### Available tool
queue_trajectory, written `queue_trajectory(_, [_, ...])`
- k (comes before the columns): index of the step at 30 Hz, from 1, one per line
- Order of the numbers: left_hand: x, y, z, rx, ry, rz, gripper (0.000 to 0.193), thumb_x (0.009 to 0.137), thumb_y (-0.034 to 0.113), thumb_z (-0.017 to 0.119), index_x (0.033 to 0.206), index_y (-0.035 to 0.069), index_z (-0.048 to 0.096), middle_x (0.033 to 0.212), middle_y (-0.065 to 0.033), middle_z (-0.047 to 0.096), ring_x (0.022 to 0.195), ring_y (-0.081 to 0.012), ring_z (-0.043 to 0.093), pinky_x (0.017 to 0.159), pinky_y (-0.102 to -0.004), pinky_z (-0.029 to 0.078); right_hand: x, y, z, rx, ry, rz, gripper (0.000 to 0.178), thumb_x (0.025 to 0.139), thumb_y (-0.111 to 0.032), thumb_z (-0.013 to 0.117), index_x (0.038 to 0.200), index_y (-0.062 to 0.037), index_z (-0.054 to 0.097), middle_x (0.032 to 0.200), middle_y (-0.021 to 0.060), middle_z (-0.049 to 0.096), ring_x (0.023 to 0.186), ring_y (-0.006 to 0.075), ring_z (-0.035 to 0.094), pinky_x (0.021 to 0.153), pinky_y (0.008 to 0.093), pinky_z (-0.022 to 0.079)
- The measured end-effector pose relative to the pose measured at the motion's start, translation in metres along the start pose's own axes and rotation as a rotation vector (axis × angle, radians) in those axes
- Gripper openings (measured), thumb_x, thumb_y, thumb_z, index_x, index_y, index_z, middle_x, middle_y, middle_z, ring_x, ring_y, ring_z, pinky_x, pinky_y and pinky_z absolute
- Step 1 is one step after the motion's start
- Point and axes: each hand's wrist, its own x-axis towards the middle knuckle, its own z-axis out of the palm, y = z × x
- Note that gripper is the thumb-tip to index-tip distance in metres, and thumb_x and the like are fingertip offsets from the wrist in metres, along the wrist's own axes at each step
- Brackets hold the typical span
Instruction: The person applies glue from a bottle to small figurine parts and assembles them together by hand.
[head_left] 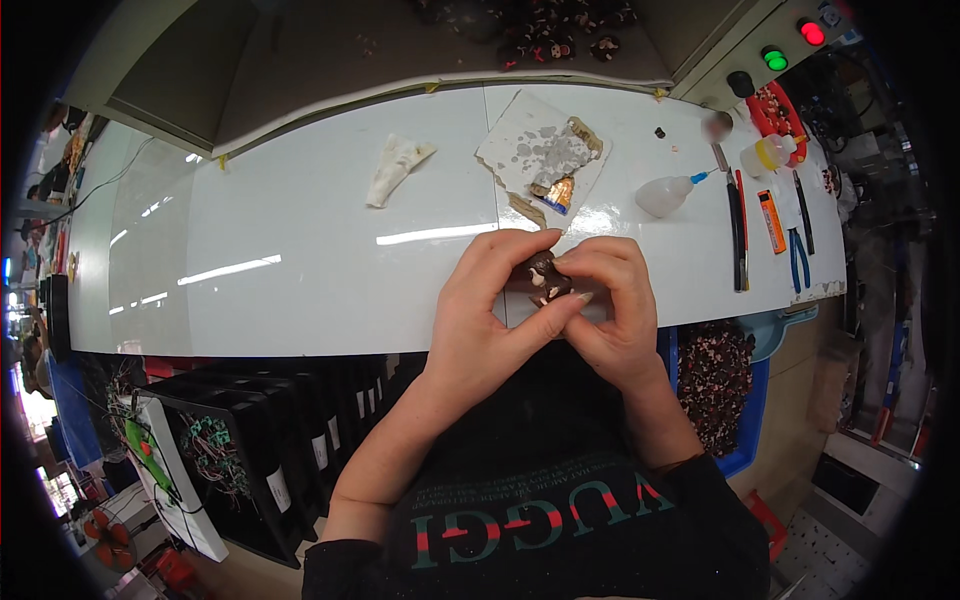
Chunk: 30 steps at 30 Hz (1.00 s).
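A small dark brown figurine with cream-pink parts is pinched between the fingertips of both hands, just over the front edge of the white table. My left hand grips it from the left, thumb below and index finger above. From the right, my right hand closes on it with bent fingers and thumb. The fingers cover part of the figurine. Just beyond the hands lies a stained white board bearing grey smears, a ragged tan-edged lump and a crumpled foil-like piece.
Left of the board is a folded white cloth. To the right are a squeeze bottle with a blue needle tip, blue-handled pliers, an orange box and slim tools. A blue bin of small brown pieces stands below the table's right side.
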Motion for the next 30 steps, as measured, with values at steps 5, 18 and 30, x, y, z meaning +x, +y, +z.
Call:
queue_trajectory(5, [0.002, -0.005, -0.001, 0.119, 0.017, 0.034, 0.050, 0.073, 0.015, 0.076, 0.117, 0.001, 0.057, 0.103, -0.0095, 0.056, 0.089, -0.0187, 0.059, 0.075, -0.0277, 0.050, 0.000, 0.007, 0.002, 0.015, -0.003, -0.030, 0.044, 0.064, 0.004, 0.071, 0.105, -0.0064, 0.058, 0.099, 0.0087, 0.055, 0.091, 0.0231, 0.055, 0.077, 0.0311, 0.048])
queue_trajectory(18, [-0.005, -0.016, -0.012, -0.367, -0.035, -0.105, 0.042, 0.086, 0.004, 0.060, 0.125, 0.000, 0.047, 0.113, -0.0105, 0.056, 0.098, -0.0143, 0.058, 0.081, -0.0266, 0.048, 0.002, 0.004, 0.013, 0.118, 0.090, 0.091, 0.040, 0.066, 0.000, 0.077, 0.098, -0.0046, 0.053, 0.097, 0.0086, 0.056, 0.088, 0.0213, 0.056, 0.075, 0.0296, 0.048])
queue_trajectory(30, [-0.012, -0.010, -0.022, -0.549, -0.011, -0.133, 0.042, 0.087, 0.000, 0.055, 0.128, -0.002, 0.045, 0.111, -0.0111, 0.056, 0.093, -0.0124, 0.057, 0.083, -0.0262, 0.047, -0.001, -0.004, 0.021, 0.174, 0.068, 0.184, 0.041, 0.069, -0.001, 0.078, 0.100, -0.0030, 0.052, 0.098, 0.0085, 0.055, 0.085, 0.0152, 0.060, 0.073, 0.0265, 0.052])
